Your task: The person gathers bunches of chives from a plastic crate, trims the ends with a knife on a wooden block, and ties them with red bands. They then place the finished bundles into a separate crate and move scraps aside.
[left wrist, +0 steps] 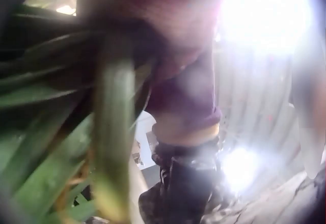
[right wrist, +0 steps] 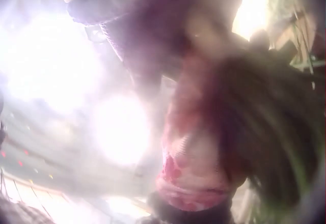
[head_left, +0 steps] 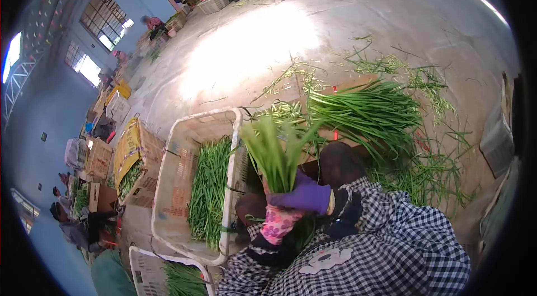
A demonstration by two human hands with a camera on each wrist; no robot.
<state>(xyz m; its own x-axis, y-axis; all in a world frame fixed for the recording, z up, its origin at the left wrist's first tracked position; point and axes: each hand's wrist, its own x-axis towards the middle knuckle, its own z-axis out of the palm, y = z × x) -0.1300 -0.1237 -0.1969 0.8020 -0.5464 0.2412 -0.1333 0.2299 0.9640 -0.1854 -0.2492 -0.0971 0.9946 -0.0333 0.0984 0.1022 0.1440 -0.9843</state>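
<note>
A blurred bunch of long green stalks (head_left: 274,159) stands upright in both hands, tips fanned upward. My left hand (head_left: 279,222), in a pink patterned glove, grips its lower part. Across it, just above, my right hand (head_left: 306,195) in a purple glove curls round the stalks. The left wrist view has green leaves (left wrist: 46,102) at the left and the purple-gloved right hand (left wrist: 183,91) beyond. In the right wrist view the pink-gloved left hand (right wrist: 196,152) is beside dark, blurred stalks (right wrist: 280,132); finger details are unclear.
Left of the hands stands a white crate (head_left: 158,201) holding green stalks (head_left: 210,189). A second crate (head_left: 135,276) is nearer. A large pile of stalks (head_left: 366,108) lies at the right, with trimmings (head_left: 442,178) scattered around it. People and more crates (head_left: 215,2) are farther off.
</note>
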